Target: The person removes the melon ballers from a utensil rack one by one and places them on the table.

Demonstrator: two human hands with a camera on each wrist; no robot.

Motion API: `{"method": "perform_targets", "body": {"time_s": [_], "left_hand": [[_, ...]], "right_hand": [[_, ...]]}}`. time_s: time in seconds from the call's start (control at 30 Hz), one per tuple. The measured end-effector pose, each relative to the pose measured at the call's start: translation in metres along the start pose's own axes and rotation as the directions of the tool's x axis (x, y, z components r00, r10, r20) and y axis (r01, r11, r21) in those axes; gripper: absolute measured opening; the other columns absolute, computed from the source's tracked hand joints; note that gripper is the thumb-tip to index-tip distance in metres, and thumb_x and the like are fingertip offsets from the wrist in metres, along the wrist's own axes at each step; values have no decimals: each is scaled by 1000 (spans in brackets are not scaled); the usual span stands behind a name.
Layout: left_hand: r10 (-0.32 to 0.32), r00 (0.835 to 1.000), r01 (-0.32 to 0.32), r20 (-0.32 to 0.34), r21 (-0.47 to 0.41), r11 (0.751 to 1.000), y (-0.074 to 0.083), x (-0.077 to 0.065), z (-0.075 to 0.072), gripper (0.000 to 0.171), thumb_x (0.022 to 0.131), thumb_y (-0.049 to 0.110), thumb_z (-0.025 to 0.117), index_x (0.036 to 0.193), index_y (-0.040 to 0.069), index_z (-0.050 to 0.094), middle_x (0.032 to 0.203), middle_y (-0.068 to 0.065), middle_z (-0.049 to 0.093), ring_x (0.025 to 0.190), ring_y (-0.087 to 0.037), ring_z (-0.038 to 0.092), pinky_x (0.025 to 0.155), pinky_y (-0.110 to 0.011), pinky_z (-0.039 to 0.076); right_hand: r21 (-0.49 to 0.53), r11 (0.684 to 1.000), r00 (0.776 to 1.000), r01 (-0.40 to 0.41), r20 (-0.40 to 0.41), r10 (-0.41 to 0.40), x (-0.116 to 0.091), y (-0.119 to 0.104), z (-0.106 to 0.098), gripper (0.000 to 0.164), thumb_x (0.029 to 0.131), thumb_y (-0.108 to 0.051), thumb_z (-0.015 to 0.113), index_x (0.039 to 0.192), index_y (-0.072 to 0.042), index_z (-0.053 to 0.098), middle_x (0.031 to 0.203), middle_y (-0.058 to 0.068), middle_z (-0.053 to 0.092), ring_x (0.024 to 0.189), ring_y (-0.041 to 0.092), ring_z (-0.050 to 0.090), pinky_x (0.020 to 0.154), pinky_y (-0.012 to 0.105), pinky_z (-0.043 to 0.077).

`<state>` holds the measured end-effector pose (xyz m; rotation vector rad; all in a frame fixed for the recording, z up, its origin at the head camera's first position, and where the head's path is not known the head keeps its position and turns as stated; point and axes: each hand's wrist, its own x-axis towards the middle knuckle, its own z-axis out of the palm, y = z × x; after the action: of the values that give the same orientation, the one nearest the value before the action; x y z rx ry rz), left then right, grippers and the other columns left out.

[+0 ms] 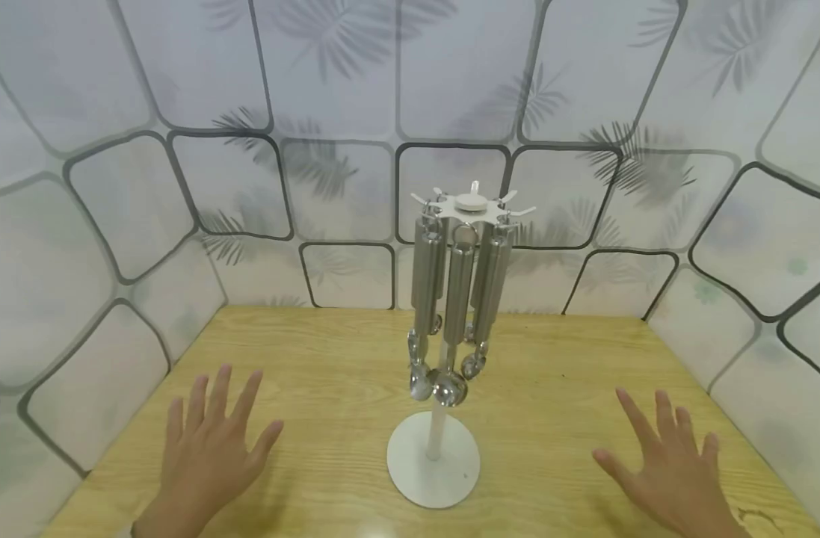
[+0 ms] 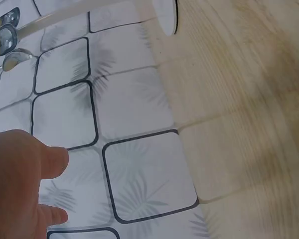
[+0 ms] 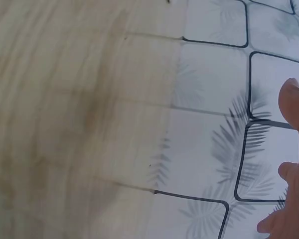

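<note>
A white utensil stand with a round base point(image 1: 416, 478) stands upright on the wooden table. From its slotted top plate point(image 1: 472, 208) hang several metal kitchen utensils point(image 1: 458, 291) with thick steel handles, and a ladle bowl point(image 1: 449, 388) shows low at the front. To the left of the stand, my left hand point(image 1: 211, 456) is held over the table with spread fingers and nothing in it. My right hand point(image 1: 672, 471) is on the other side, its fingers also spread and holding nothing. Both hands are apart from the stand. In the left wrist view, part of the stand's pole point(image 2: 60, 19) shows.
The table point(image 1: 329, 351) has a light wood-grain top. Patterned sheeting with dark-outlined squares and leaf prints forms a back wall point(image 1: 342, 194) and side walls, the left wall point(image 1: 53, 299) and right wall point(image 1: 773, 246) rising close beside the table's edges.
</note>
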<state>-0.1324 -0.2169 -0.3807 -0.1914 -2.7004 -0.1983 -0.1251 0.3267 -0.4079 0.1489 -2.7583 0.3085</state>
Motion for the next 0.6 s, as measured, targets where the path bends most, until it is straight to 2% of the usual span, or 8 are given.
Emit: {"method": "perform_targets", "body": {"time_s": [0.07, 0.17, 0.27, 0.33, 0.4, 0.47, 0.57, 0.6], "left_hand": [[4, 1000, -4, 4, -29, 1000, 4, 4, -4, 70, 95, 55, 49, 149, 12, 31, 150, -30, 22, 134, -55, 16, 105, -71, 7], [23, 1000, -21, 21, -89, 996, 12, 10, -10, 70, 97, 53, 47, 150, 11, 29, 150, -30, 23, 134, -56, 17, 104, -72, 11], [59, 998, -53, 31, -168, 984, 19, 16, -13, 69, 98, 49, 48, 150, 7, 30, 148, -32, 26, 133, -58, 20, 101, -73, 19], [87, 996, -79, 23, -237, 968, 23, 19, -15, 66, 99, 44, 50, 148, 4, 32, 147, -33, 29, 132, -57, 24, 98, -74, 24], [121, 992, -105, 25, -338, 935, 27, 22, -17, 64, 100, 39, 51, 148, 2, 31, 147, -32, 30, 133, -55, 26, 97, -74, 26], [153, 988, -125, 28, -440, 889, 31, 24, -20, 62, 100, 34, 51, 148, 1, 31, 148, -30, 30, 133, -52, 27, 98, -73, 27], [195, 980, -144, 35, -550, 823, 37, 28, -25, 59, 102, 29, 49, 150, 2, 28, 150, -26, 31, 133, -50, 31, 99, -70, 29], [205, 978, -150, 32, -580, 801, 39, 30, -27, 57, 102, 27, 49, 150, 2, 28, 150, -24, 32, 133, -49, 33, 99, -69, 31]], "right_hand": [[35, 999, 999, 34, -23, -33, 5, -2, -2, 92, 86, -50, 68, 156, -22, 15, 142, 44, 21, 118, 68, 28, 87, 82, 18], [142, 988, 998, 63, -4, -63, 12, -7, -7, 85, 89, -40, 69, 153, -11, 21, 142, 45, 22, 115, 68, 34, 80, 79, 30], [261, 964, 997, 53, 32, -64, 19, -13, -13, 77, 93, -31, 66, 152, -5, 23, 144, 42, 25, 115, 66, 37, 80, 77, 34], [332, 941, 995, 73, 35, -90, 22, -16, -18, 71, 95, -25, 62, 150, -2, 24, 144, 39, 29, 115, 63, 41, 83, 73, 38], [401, 911, 992, 98, 30, -120, 25, -18, -21, 65, 98, -19, 58, 149, 0, 23, 142, 38, 34, 113, 58, 48, 83, 64, 44], [478, 870, 988, 121, 29, -153, 27, -21, -25, 59, 100, -12, 52, 150, -1, 22, 140, 37, 36, 113, 48, 55, 83, 47, 53], [623, 766, 978, 158, 11, -210, 31, -23, -28, 53, 102, -3, 44, 149, 1, 20, 138, 35, 38, 116, 20, 57, 83, 22, 52], [667, 726, 974, 168, 0, -225, 33, -24, -29, 51, 102, -1, 42, 148, 1, 20, 139, 30, 40, 116, 12, 56, 83, 17, 49]]}}
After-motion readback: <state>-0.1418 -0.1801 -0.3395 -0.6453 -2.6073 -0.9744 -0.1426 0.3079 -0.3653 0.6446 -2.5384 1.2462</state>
